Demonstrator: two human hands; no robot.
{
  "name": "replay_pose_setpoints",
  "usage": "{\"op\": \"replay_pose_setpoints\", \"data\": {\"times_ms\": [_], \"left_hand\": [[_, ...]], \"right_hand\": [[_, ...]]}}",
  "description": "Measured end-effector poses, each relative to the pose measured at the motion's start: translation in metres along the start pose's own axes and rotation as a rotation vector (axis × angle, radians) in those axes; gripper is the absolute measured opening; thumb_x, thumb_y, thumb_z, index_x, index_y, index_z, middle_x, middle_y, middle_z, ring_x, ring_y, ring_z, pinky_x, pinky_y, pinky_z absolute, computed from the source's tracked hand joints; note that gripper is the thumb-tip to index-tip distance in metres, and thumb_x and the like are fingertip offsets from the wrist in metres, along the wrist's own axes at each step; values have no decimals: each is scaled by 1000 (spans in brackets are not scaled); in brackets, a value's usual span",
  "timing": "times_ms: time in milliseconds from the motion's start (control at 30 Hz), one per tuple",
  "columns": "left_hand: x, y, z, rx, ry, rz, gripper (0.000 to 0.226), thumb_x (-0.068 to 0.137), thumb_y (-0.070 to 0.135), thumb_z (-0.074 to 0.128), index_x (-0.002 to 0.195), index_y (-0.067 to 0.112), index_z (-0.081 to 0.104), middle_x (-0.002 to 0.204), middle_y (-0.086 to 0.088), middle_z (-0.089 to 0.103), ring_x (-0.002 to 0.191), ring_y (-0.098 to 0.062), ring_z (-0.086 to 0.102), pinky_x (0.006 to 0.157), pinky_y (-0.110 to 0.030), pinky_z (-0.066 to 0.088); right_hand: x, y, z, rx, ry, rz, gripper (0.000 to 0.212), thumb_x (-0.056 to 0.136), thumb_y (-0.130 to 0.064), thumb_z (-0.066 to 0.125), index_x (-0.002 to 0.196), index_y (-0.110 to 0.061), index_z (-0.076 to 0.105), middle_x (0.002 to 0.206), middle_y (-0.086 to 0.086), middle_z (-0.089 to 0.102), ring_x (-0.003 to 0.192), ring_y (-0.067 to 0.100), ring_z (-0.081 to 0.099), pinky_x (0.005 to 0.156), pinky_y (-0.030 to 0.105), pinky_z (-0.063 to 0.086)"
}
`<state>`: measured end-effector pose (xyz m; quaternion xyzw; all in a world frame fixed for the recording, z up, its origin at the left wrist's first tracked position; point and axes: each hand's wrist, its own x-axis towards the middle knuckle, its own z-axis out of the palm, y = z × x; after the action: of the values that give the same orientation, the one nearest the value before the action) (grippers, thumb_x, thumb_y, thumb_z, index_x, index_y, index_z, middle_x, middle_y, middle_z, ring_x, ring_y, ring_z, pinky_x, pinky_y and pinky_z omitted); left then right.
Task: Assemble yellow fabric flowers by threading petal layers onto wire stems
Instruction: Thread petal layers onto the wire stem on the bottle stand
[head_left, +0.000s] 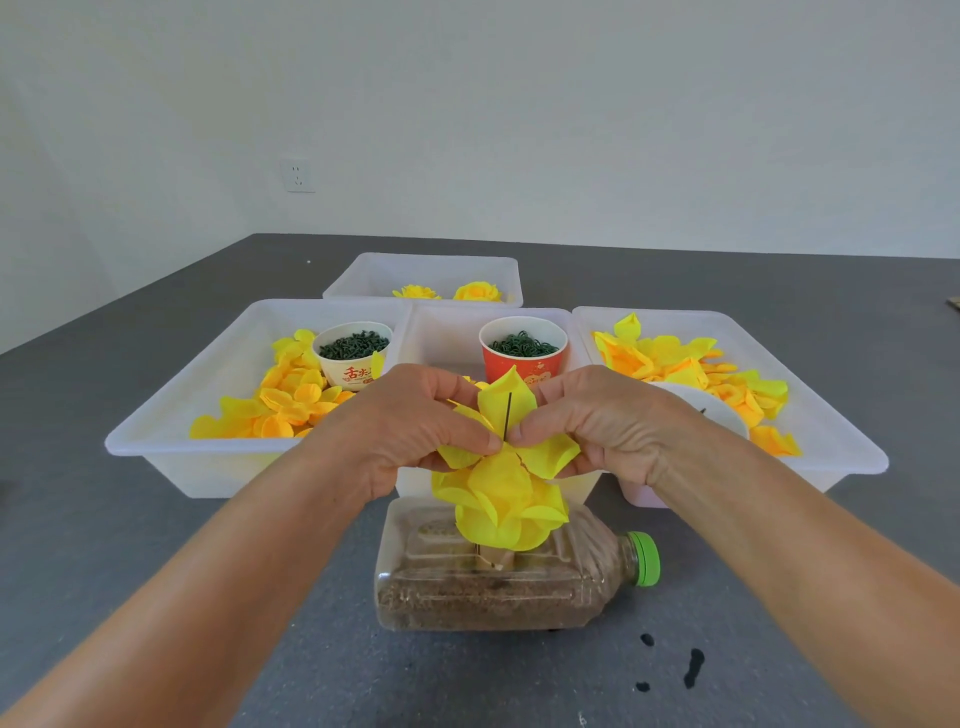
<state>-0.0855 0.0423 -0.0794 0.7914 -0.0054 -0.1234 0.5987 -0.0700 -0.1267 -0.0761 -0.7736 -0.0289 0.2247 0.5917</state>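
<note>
While both hands pinch crinkly yellow petal layer (506, 415), thin dark wire stem (507, 413) pokes through.

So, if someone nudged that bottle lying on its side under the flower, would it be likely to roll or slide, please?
Probably neither, easily. The bottle looks flat-sided and lies on one broad face, so rolling seems unlikely. It appears partly filled with brown granular material, so it is likely heavy for its size. The wire stem seems planted in it, which suggests it serves as a steady base.
</note>
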Motion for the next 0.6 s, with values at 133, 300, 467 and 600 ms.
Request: {"op": "replay_pose_setpoints", "data": {"times_ms": [133, 300, 467, 600], "left_hand": [[0, -3, 1, 25, -5, -11, 28, 68, -2, 76, 91, 11, 70, 80, -6, 73, 69, -17, 68, 62, -27, 54], [0, -6, 2, 38, 6, -19, 30, 68, 0, 76, 95, 10, 69, 89, -12, 73, 75, -22, 66, 74, -35, 53], [0, -6, 3, 26, 16, -23, 29, 70, 0, 74, 97, 8, 69, 95, -16, 72, 84, -28, 66, 85, -43, 52], [1, -6, 4, 7, 20, -29, 30, 71, -3, 73, 98, 8, 69, 95, -15, 72, 85, -29, 67, 85, -43, 52]], "right_hand": [[-2, 2, 3, -37, 39, 8, 21, 73, 2, 70, 94, -4, 70, 91, 12, 71, 84, 23, 65, 91, 43, 51], [-3, 3, 3, -61, 43, 27, 21, 73, 0, 71, 93, -4, 70, 98, 15, 70, 95, 28, 64, 97, 48, 47], [-1, 2, 3, -52, 16, 41, 18, 74, 2, 69, 89, -7, 69, 94, 11, 69, 92, 25, 63, 96, 45, 48], [0, 2, 3, -45, 3, 55, 18, 75, 2, 68, 90, -8, 68, 90, 10, 68, 87, 24, 63, 93, 43, 47]]}}
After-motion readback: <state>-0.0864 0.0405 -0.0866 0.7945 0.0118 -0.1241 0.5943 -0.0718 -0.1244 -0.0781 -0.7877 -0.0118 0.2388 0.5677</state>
